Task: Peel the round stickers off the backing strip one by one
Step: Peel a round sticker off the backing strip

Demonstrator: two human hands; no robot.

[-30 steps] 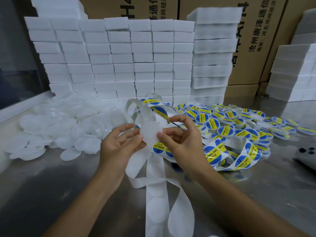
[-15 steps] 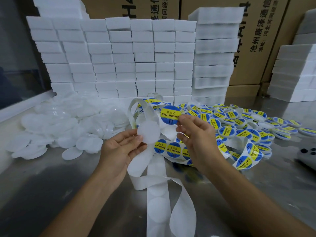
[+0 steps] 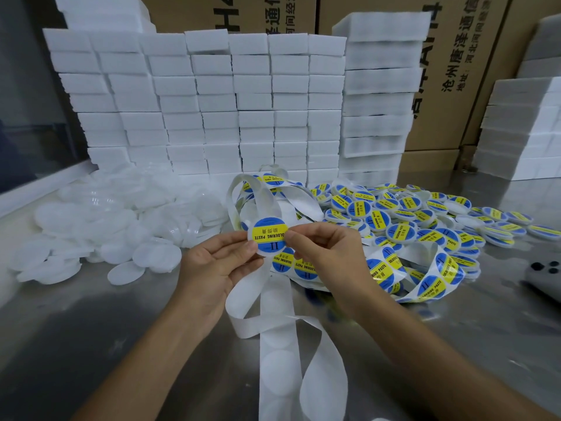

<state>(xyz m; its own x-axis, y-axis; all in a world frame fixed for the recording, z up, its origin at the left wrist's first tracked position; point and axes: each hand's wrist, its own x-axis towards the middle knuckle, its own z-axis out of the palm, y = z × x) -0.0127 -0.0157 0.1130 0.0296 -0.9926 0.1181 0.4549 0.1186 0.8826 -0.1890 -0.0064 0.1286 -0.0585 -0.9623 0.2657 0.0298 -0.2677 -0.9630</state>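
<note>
- The left hand [image 3: 218,262] was raised above the worktop [image 3: 91,344], palm turned up and toward the person, thumb and fingertips pinching the left rim of a white round lid [image 3: 263,250].
- The right hand [image 3: 326,253] came in from the right at the same height, its forefinger and thumb nipping the right edge of a round sticker [image 3: 268,233], blue with a yellow band reading "SOLDERING PASTE", which lay flat over the face of the lid.
- Both forearms reached up from the lower corners of the view and converged at the lid, wrists roughly level.
- The backing strip [image 3: 277,354] hung beneath the hands: its emptied white length, with faint circles where stickers had been, looped down over the worktop toward the near edge.
- Just behind the right hand, the strip's loaded part [image 3: 303,267] carried a row of unpeeled stickers, and further coils [image 3: 437,278] of it curled on the worktop to the right.
- Another loop of the strip [image 3: 264,189] arched up behind the hands.
- Right of centre, farther back, lay a pile of lids already labelled [image 3: 409,214] in blue and yellow.
- To the left lay a heap of plain white lids [image 3: 121,226].
- A wall of stacked white foam blocks [image 3: 212,101] stood at the back, with cardboard cartons [image 3: 449,71] printed in Chinese characters behind it.
- A grey device [image 3: 546,275] with dark buttons rested at the right edge.
</note>
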